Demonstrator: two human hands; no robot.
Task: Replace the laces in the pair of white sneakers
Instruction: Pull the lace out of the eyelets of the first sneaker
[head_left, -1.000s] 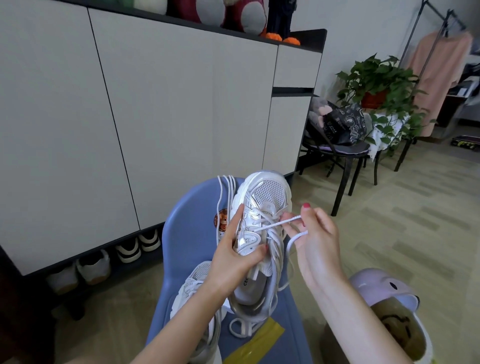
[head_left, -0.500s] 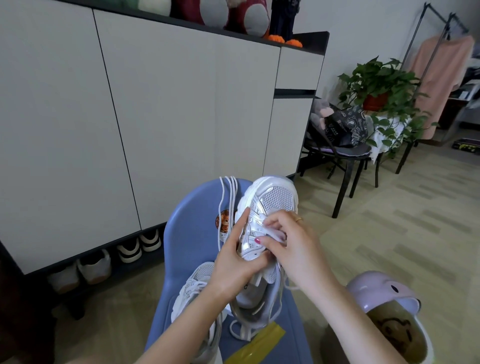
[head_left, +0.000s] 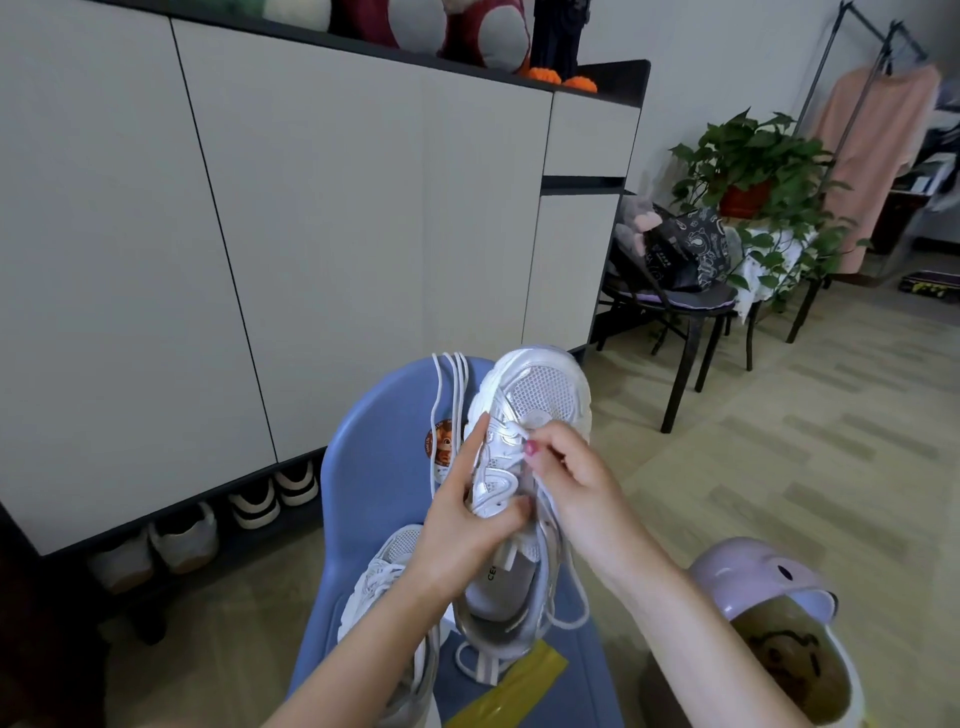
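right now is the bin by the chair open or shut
Open. The bin's purple lid is tipped back, and its dark inside shows below the rim. Whether it holds anything, cannot tell.

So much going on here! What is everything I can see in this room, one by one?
held sneaker: 1, white and silver, raised over the chair
second sneaker: 1, white, lying on the seat
loose laces: several strands, white, draped over the chair back
blue chair: 1, blue, in front of the person
yellow strip: 1, yellow, on the seat
cabinet: 1, cream with black top, left wall
shoes under the cabinet: several, pale, exact count unclear
plush toys: several, on the cabinet top
black chair: 1, holding bags
potted plant: 1, green
pink garment: 1, on a rack
lidded bin: 1, lilac, lower right
left hand: gripping the sneaker's side
right hand: pinching a lace at the eyelets
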